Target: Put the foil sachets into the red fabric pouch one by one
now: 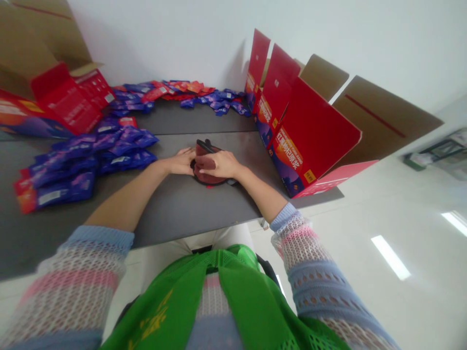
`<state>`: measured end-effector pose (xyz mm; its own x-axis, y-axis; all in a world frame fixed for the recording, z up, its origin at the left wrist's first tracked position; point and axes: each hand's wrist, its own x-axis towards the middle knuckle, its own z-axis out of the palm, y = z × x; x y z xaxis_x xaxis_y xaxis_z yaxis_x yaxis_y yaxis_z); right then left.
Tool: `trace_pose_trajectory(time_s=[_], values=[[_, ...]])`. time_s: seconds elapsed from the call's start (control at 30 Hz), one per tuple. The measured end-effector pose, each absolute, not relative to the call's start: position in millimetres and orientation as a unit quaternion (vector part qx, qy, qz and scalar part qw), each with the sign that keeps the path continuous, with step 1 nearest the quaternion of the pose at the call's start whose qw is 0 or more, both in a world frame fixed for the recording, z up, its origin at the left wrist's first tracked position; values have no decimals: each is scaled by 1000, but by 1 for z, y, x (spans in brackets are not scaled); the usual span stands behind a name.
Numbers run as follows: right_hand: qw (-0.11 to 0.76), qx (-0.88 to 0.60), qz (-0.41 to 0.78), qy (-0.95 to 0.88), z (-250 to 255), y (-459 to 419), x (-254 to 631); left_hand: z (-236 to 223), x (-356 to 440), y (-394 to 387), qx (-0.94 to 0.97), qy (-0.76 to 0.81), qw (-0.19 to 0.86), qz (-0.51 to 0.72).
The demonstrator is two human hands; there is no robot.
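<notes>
A dark red pouch-like thing point(206, 165) lies on the grey table point(175, 204) in front of me. My right hand point(222, 164) rests on top of it with the fingers curled over its near side. My left hand point(181, 161) presses against its left edge, fingers closed on it. A dark strap or flap sticks up at its far end. What the thing is exactly I cannot make out.
Several blue and red packets point(91, 155) lie heaped on the left, and more packets point(175, 95) line the far edge by the wall. Open red cartons point(310, 136) stand on the right, with another red carton point(65, 99) at far left. The table's near edge runs just before my lap.
</notes>
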<state>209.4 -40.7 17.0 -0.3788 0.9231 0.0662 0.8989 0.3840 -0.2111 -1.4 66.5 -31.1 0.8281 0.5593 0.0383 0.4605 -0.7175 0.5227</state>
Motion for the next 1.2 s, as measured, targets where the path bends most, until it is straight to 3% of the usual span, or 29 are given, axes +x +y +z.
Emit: trace_pose_trajectory(time_s=[0.17, 0.43, 0.6, 0.77, 0.87, 1.07, 1.2], values=[[99, -584, 74, -802, 13, -18, 212, -33, -1, 70, 888, 304, 326, 110], [160, -649, 9, -743, 11, -15, 259, -18, -2, 64, 926, 266, 268, -17], [219, -615, -30, -757, 33, -30, 270, -17, -7, 62, 927, 254, 276, 16], [102, -519, 19, -849, 28, -42, 231, -14, -6, 61, 933, 244, 262, 22], [90, -533, 25, -841, 17, -41, 218, -17, -6, 64, 921, 264, 282, 49], [182, -630, 48, -754, 4, -20, 242, -30, -10, 69, 904, 292, 281, 138], [352, -633, 104, -681, -5, -6, 262, -25, -1, 59, 909, 297, 228, 186]])
